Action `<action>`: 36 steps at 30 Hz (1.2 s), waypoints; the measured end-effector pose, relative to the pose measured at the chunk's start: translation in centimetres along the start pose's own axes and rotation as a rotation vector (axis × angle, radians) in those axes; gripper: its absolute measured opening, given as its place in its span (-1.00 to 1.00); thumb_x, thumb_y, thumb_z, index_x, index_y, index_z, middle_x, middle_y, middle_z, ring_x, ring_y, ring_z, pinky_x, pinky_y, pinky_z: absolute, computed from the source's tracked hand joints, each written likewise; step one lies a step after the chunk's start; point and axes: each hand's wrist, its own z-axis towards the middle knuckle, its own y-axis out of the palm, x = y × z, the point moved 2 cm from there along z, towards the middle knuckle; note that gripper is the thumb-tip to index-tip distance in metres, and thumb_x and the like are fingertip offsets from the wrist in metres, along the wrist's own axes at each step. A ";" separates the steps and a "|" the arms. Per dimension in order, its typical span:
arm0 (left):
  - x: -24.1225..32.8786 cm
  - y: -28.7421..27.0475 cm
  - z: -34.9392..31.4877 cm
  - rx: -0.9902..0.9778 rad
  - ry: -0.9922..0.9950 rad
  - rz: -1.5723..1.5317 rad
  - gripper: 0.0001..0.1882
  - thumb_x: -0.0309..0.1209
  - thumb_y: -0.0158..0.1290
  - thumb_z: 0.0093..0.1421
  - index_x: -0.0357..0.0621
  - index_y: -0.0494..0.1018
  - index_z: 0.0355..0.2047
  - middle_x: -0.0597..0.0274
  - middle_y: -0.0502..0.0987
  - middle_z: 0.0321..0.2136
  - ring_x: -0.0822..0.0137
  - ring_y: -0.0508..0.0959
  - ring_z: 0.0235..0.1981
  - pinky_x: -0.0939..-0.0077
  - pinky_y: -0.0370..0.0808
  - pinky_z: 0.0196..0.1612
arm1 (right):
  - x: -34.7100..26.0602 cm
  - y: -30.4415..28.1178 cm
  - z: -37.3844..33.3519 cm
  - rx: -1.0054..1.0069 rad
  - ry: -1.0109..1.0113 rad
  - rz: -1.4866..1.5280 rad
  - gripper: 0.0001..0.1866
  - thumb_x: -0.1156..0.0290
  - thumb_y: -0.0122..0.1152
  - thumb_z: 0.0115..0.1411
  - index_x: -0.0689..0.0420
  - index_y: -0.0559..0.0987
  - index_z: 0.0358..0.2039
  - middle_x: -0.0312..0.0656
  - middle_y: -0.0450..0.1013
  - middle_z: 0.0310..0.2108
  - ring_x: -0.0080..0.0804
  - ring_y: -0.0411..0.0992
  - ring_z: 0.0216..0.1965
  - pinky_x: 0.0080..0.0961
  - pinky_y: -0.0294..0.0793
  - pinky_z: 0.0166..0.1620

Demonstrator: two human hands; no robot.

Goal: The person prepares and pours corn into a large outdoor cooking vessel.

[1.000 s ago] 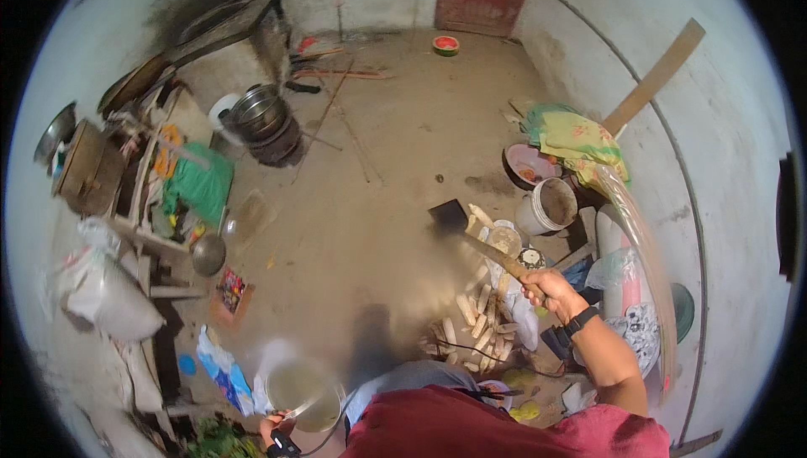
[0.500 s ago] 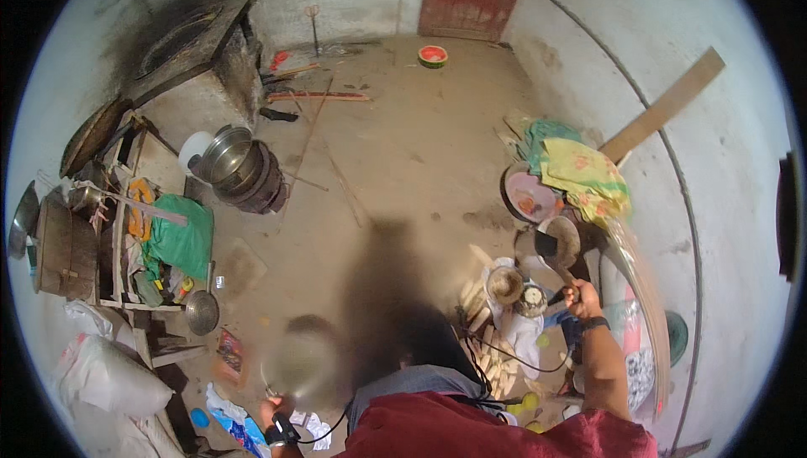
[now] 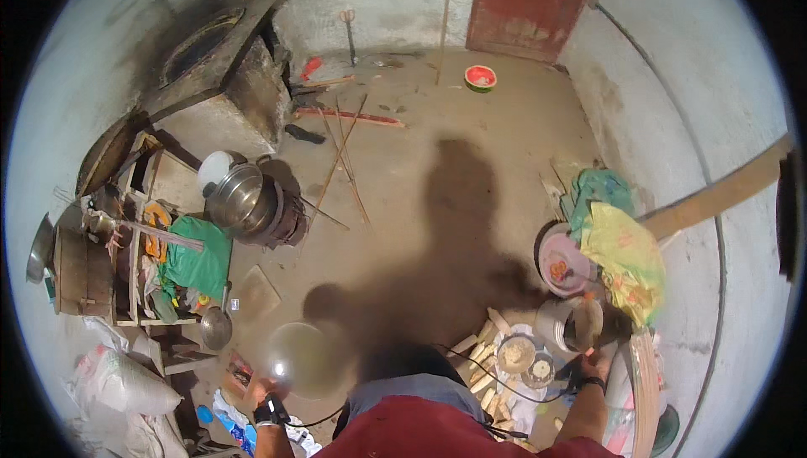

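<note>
At the lower left, my left hand point(image 3: 267, 392) is closed on the rim of a wide, shallow round metal pan or lid point(image 3: 309, 357), which shines. At the lower right, my right hand point(image 3: 595, 365) is wrapped round a dark flat-bladed tool point(image 3: 572, 369); its exact kind cannot be told. Just beyond that hand stands a white bucket point(image 3: 551, 323), its inside partly in shadow. Beside the tool are a bowl of pale food point(image 3: 515, 354) and a smaller pot with white contents point(image 3: 541, 367).
Split firewood point(image 3: 481, 362) lies near the bowls. A pink basin point(image 3: 565, 265) and yellow sack point(image 3: 624, 260) line the right wall. Leftward stand a metal pot on a stove point(image 3: 242, 202), a cluttered shelf point(image 3: 134, 260) and white sacks point(image 3: 126, 382). A watermelon half point(image 3: 480, 78) sits far off.
My right hand has come lower and closer to my body, taking the dark-bladed tool away from the white bucket's mouth. My left hand still grips the round metal piece. The view has shifted.
</note>
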 end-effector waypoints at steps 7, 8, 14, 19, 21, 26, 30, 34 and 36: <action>2.8 -4.8 10.0 -0.104 0.989 1.791 -0.73 -0.27 0.05 0.08 -0.11 0.53 -0.26 0.11 0.57 -0.31 0.13 0.56 -0.33 0.30 0.50 -0.24 | -22.1 15.2 7.4 -0.126 -0.455 -1.200 -0.58 0.04 0.00 0.16 0.14 0.59 -0.50 0.00 0.46 -0.59 -0.01 0.47 -0.49 -0.21 0.46 -0.35; -4.1 2.0 11.8 -0.226 0.896 1.748 -0.76 -0.26 0.04 0.09 -0.10 0.51 -0.29 0.13 0.54 -0.35 0.16 0.54 -0.36 0.34 0.49 -0.26 | -22.2 9.8 11.5 -0.011 -0.683 -1.191 -0.59 0.10 -0.01 0.17 0.11 0.59 -0.63 -0.04 0.44 -0.66 -0.04 0.48 -0.51 -0.25 0.45 -0.40; -8.7 16.4 2.9 -0.248 0.706 1.620 -0.83 -0.25 0.01 0.15 -0.06 0.41 -0.45 0.31 0.36 -0.59 0.35 0.41 -0.51 0.57 0.41 -0.37 | -47.6 33.6 11.7 -0.635 -0.675 -0.716 -0.78 0.38 0.02 0.15 0.16 0.52 -0.58 -0.14 0.47 -0.56 -0.27 0.45 -0.49 -0.39 0.44 -0.42; -11.6 19.9 6.1 -0.271 0.363 0.863 -0.79 -0.24 -0.01 0.19 0.00 0.38 -0.54 0.41 0.25 -0.75 0.43 0.34 -0.61 0.69 0.36 -0.46 | -64.8 52.3 3.6 -1.160 0.245 0.305 -0.78 0.45 0.16 0.16 0.26 0.48 -0.19 -0.13 0.48 -0.34 -0.35 0.47 -0.32 -0.45 0.51 -0.25; -12.5 23.9 5.1 -0.357 0.722 1.189 -0.82 -0.30 0.01 0.15 -0.04 0.39 -0.56 0.40 0.31 -0.72 0.44 0.36 -0.62 0.66 0.37 -0.48 | -71.2 57.8 -2.9 -1.400 -0.024 0.087 -0.63 0.43 0.19 0.16 0.31 0.42 -0.05 -0.07 0.47 -0.24 -0.27 0.48 -0.21 -0.36 0.52 -0.09; -13.7 38.4 -3.1 -0.181 1.105 1.718 -0.88 -0.43 0.08 0.06 -0.13 0.45 -0.59 0.29 0.48 -0.62 0.45 0.47 -0.56 0.58 0.45 -0.45 | -74.3 69.5 -13.5 -1.878 -0.188 -0.337 -0.60 0.33 0.14 0.21 0.25 0.44 0.01 -0.15 0.46 -0.18 -0.35 0.47 -0.17 -0.42 0.47 -0.02; -14.2 39.6 0.8 -0.039 1.122 1.772 -0.88 -0.39 0.18 0.00 -0.14 0.50 -0.58 0.23 0.56 -0.56 0.45 0.54 -0.51 0.55 0.48 -0.42 | -73.5 76.1 -22.2 -2.082 -0.408 -0.637 -0.48 0.16 0.14 0.21 0.28 0.40 0.05 -0.20 0.45 -0.24 -0.47 0.41 -0.19 -0.54 0.41 -0.13; -14.4 42.5 5.1 -0.029 1.291 1.669 -0.84 -0.32 0.17 0.05 -0.11 0.52 -0.56 0.22 0.55 -0.57 0.38 0.51 -0.55 0.53 0.46 -0.41 | -66.5 83.2 -25.2 -2.247 -0.569 -0.490 -0.44 0.06 0.09 0.24 0.27 0.39 0.05 -0.17 0.45 -0.28 -0.45 0.38 -0.25 -0.51 0.38 -0.20; -14.2 46.0 5.1 0.008 1.256 1.691 -0.85 -0.32 0.18 0.05 -0.11 0.52 -0.55 0.22 0.55 -0.56 0.39 0.48 -0.56 0.52 0.45 -0.42 | -65.5 86.0 -26.5 -2.279 -0.500 -0.462 -0.47 0.03 0.04 0.26 0.25 0.41 0.01 -0.16 0.44 -0.30 -0.43 0.37 -0.28 -0.49 0.38 -0.23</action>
